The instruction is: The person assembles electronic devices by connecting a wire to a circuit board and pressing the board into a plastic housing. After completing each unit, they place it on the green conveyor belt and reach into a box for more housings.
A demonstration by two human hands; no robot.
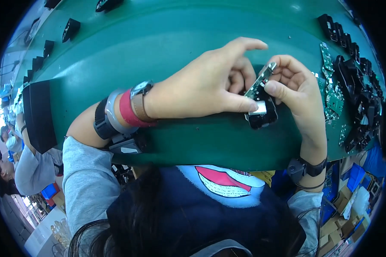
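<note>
Above the green table, both hands meet at a small black plastic housing (268, 120) with a silver metal block (258, 108) in it. My left hand (214, 83) reaches in from the left, its thumb pressed on the silver block. Its index finger stretches out, while the other fingers curl behind the housing. Tilted above the housing is a narrow green circuit board (256, 89). My right hand (294, 81) pinches this board between thumb and fingers, close to the housing. Whether board and housing are joined is hidden by the fingers.
At the right lie several green circuit boards (333, 100) beside a pile of black housings (356, 81). A large black box-like part (39, 115) stands at the table's left edge. More black parts (71, 30) line the far left. Another person (34, 169) is beyond the left edge.
</note>
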